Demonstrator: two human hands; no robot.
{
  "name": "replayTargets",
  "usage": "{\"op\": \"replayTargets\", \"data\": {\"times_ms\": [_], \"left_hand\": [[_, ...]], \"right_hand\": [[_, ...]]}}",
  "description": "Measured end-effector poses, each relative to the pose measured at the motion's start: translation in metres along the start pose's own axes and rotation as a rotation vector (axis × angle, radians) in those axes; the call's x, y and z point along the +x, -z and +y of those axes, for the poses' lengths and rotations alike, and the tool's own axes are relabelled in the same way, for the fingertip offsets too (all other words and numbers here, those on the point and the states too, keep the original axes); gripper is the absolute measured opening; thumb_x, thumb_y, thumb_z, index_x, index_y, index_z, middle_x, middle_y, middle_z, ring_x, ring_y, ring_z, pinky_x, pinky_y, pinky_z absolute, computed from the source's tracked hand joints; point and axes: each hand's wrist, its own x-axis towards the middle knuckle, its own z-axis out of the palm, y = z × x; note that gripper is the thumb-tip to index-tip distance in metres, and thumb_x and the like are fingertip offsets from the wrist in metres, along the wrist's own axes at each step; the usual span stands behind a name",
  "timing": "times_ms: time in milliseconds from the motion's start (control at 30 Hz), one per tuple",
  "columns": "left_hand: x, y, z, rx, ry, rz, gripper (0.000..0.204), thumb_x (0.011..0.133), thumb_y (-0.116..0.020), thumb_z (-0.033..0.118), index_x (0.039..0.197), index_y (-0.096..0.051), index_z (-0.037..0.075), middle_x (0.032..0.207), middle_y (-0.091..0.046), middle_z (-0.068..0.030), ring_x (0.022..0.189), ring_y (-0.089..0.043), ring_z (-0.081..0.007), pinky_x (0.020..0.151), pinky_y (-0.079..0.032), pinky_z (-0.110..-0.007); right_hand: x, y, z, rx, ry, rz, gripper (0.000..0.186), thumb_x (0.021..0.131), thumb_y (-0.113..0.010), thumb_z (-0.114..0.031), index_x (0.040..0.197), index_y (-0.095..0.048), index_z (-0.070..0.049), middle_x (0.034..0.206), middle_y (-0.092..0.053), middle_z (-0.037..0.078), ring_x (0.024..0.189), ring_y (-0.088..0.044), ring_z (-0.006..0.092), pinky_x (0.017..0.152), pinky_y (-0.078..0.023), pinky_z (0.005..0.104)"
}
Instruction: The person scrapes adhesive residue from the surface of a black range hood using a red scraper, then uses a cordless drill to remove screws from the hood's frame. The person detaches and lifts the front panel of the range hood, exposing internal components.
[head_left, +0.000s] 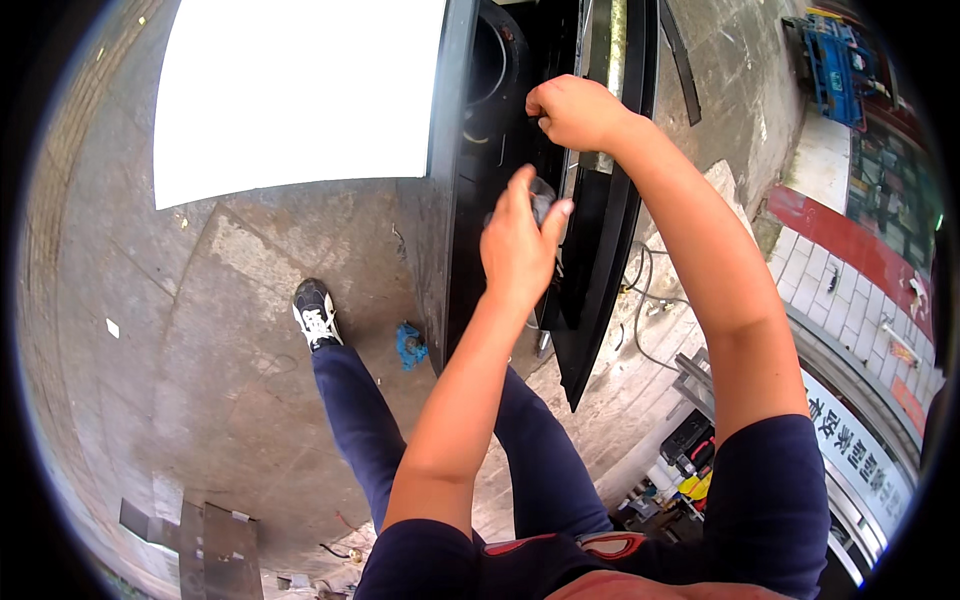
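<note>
A long black housing (465,250) stands before me, with a narrow open channel along its right side. My left hand (513,245) is over the channel, thumb apart from the fingers, curled round a blurred greyish rounded thing (543,198); its kind is not clear. Farther up, my right hand (580,112) is closed in a pinch above the channel's inner edge. A small dark bit shows at its fingertips, too little to name. Beside the hands, a black long panel (600,270) forms the channel's right side, and a pale worn strip (617,50) runs along it.
A large bright white panel (300,95) adjoins the housing on the left. On the floor lie a crumpled blue thing (410,345), a dark cable (650,300) and a black strip (682,65). Tools (690,445) are at lower right, dark boards (215,550) at lower left.
</note>
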Motion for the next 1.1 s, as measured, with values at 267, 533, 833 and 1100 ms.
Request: {"op": "replayTargets", "data": {"times_ms": [267, 533, 833, 1100], "left_hand": [[-0.034, -0.020, 0.036, 0.142, -0.018, -0.368, 0.073, 0.073, -0.071, 0.035, 0.125, -0.046, -0.009, 0.112, -0.055, -0.0219, 0.094, -0.062, -0.0357, 0.079, -0.052, -0.041], [-0.035, -0.028, 0.049, 0.276, 0.017, -0.323, 0.060, 0.075, -0.065, 0.027, 0.120, -0.049, -0.009, 0.102, -0.061, -0.0225, 0.092, -0.063, -0.0365, 0.079, -0.051, -0.042], [-0.048, -0.061, 0.069, 0.405, -0.050, -0.231, 0.052, 0.086, -0.063, 0.034, 0.112, -0.050, -0.010, 0.105, -0.061, -0.0272, 0.096, -0.060, -0.0414, 0.082, -0.048, -0.043], [-0.075, -0.128, 0.086, 0.210, -0.095, -0.172, 0.045, 0.094, -0.057, 0.033, 0.115, -0.051, -0.007, 0.107, -0.061, -0.0136, 0.095, -0.056, -0.0184, 0.085, -0.044, -0.029]], "right_hand": [[0.012, 0.003, -0.012, 0.128, 0.079, 0.721, 0.023, 0.080, -0.067, -0.015, 0.102, -0.065, -0.007, 0.099, -0.063, 0.007, 0.091, -0.062, 0.0281, 0.081, -0.051, 0.0358], [-0.132, 0.020, 0.013, 0.952, -0.131, 1.204, 0.025, 0.085, -0.062, -0.002, 0.110, -0.061, -0.002, 0.102, -0.060, 0.003, 0.090, -0.055, 0.0099, 0.079, -0.047, 0.0229], [-0.379, -0.212, -0.007, 1.475, -0.854, 0.818, 0.024, 0.088, -0.058, 0.001, 0.111, -0.058, -0.001, 0.103, -0.056, 0.001, 0.088, -0.051, 0.0061, 0.076, -0.044, 0.0192], [-0.593, -0.361, -0.097, 1.639, -1.363, 0.652, 0.020, 0.086, -0.058, 0.001, 0.106, -0.061, -0.002, 0.091, -0.060, -0.001, 0.080, -0.053, 0.0069, 0.074, -0.044, 0.0205]]}}
